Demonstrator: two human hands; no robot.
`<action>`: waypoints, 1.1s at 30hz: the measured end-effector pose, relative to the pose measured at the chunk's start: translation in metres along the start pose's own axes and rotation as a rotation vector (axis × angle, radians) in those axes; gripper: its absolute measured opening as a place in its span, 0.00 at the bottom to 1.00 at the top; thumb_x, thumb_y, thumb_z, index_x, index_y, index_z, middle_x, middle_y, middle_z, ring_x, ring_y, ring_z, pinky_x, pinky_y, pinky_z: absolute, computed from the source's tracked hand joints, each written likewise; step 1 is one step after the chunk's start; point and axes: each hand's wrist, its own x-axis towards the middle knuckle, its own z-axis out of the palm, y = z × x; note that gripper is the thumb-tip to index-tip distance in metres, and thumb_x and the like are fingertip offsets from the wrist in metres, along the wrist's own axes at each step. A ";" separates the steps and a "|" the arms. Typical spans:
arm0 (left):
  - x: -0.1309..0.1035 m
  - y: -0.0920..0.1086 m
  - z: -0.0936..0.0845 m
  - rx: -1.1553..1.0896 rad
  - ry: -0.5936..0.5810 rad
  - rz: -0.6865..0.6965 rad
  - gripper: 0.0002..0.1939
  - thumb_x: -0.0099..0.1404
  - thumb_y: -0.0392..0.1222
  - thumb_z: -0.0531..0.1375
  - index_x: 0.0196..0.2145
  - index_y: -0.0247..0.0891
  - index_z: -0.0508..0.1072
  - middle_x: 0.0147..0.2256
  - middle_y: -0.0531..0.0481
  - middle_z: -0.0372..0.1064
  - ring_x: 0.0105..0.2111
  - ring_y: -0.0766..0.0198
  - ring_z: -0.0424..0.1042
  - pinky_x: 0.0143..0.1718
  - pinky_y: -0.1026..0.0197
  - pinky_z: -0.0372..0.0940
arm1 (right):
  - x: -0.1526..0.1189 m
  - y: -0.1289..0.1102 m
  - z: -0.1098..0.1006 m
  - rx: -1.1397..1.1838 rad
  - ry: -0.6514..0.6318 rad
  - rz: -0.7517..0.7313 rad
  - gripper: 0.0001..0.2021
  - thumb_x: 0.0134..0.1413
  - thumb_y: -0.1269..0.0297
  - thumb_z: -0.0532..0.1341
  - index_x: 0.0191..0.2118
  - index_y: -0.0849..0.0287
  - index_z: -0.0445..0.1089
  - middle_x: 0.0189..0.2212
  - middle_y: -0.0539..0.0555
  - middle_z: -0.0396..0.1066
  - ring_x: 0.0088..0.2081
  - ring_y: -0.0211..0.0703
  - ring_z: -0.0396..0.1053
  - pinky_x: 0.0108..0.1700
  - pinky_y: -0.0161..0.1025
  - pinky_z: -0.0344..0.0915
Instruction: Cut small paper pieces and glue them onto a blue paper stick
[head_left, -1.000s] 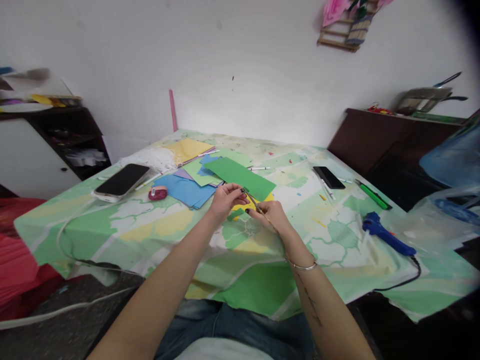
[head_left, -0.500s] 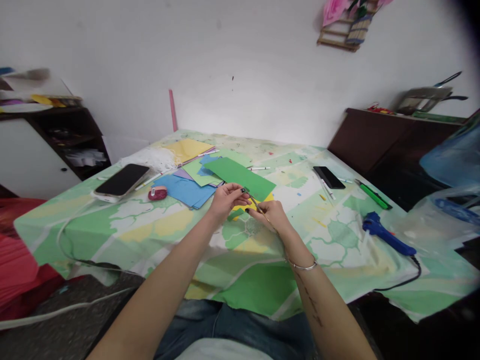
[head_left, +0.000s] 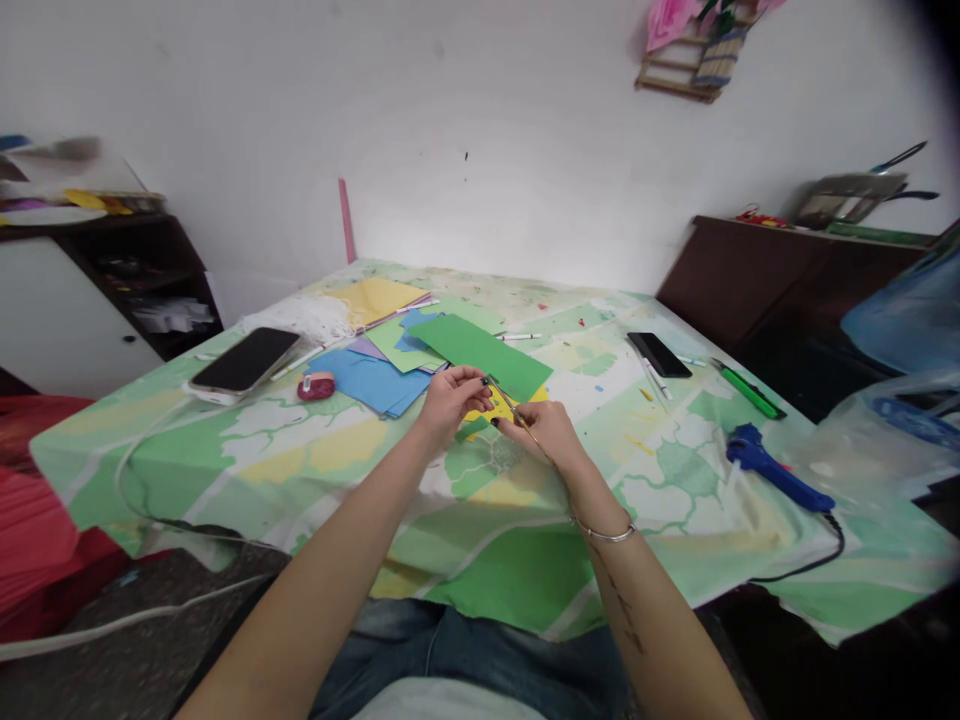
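My right hand [head_left: 551,432] is closed around slim metal scissors [head_left: 525,422], their blades pointing up and left toward my other hand. My left hand [head_left: 456,396] pinches thumb and fingers together near the blade tips. Whatever it holds is tiny, perhaps greenish, and cannot be made out. Behind the fingertips lies a dark green paper sheet [head_left: 487,350], with yellow paper [head_left: 536,398] partly under it. Small green scraps show on the yellow between my hands. Blue paper sheets [head_left: 375,378] lie to the left of my left hand.
On the left are a phone [head_left: 244,360], a dark red yarn ball [head_left: 316,386] and white shredded strands [head_left: 304,318]. A black phone [head_left: 658,355], green utility knife [head_left: 750,390] and blue glue gun [head_left: 776,470] with its cord lie right. A patterned cloth covers the table.
The scissor blades have shifted slightly, and more yellow paper with green scraps shows between my hands. My left fingers have moved a little to the left.
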 end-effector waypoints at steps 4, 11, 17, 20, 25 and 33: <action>0.000 0.000 0.000 0.013 -0.008 -0.010 0.10 0.47 0.34 0.62 0.29 0.30 0.67 0.18 0.52 0.69 0.16 0.69 0.69 0.16 0.71 0.60 | -0.001 0.000 0.000 -0.073 0.034 -0.004 0.22 0.46 0.47 0.56 0.15 0.60 0.58 0.12 0.47 0.54 0.18 0.32 0.49 0.22 0.32 0.43; 0.000 -0.001 0.000 0.054 -0.015 -0.019 0.08 0.47 0.33 0.62 0.28 0.30 0.68 0.19 0.51 0.69 0.15 0.69 0.69 0.15 0.71 0.60 | -0.001 0.003 0.004 -0.225 0.090 -0.004 0.21 0.48 0.46 0.55 0.18 0.58 0.64 0.14 0.49 0.63 0.19 0.34 0.56 0.23 0.33 0.42; -0.001 -0.001 0.000 0.080 -0.007 -0.022 0.08 0.47 0.33 0.61 0.28 0.30 0.68 0.18 0.51 0.69 0.15 0.68 0.69 0.15 0.71 0.60 | -0.001 0.005 0.005 -0.295 0.091 -0.006 0.20 0.49 0.47 0.54 0.20 0.57 0.68 0.17 0.51 0.69 0.22 0.37 0.63 0.24 0.33 0.44; -0.001 -0.001 0.000 0.090 0.000 -0.028 0.08 0.47 0.33 0.61 0.28 0.30 0.67 0.18 0.51 0.69 0.15 0.68 0.69 0.14 0.71 0.60 | -0.001 0.005 0.005 -0.296 0.086 0.000 0.19 0.49 0.48 0.55 0.21 0.57 0.69 0.18 0.52 0.70 0.22 0.38 0.64 0.24 0.33 0.44; 0.000 -0.001 -0.001 0.101 0.016 -0.046 0.08 0.47 0.33 0.61 0.29 0.30 0.68 0.19 0.49 0.71 0.17 0.66 0.71 0.17 0.69 0.64 | 0.000 0.007 0.007 -0.278 0.087 0.009 0.20 0.49 0.47 0.55 0.20 0.57 0.69 0.17 0.53 0.69 0.21 0.38 0.63 0.24 0.34 0.44; 0.000 -0.001 -0.002 0.094 0.046 -0.081 0.08 0.51 0.35 0.61 0.30 0.31 0.67 0.25 0.44 0.75 0.21 0.64 0.74 0.22 0.67 0.68 | 0.000 0.006 0.004 -0.206 0.100 0.026 0.23 0.51 0.47 0.53 0.18 0.59 0.66 0.14 0.51 0.64 0.19 0.34 0.56 0.23 0.33 0.44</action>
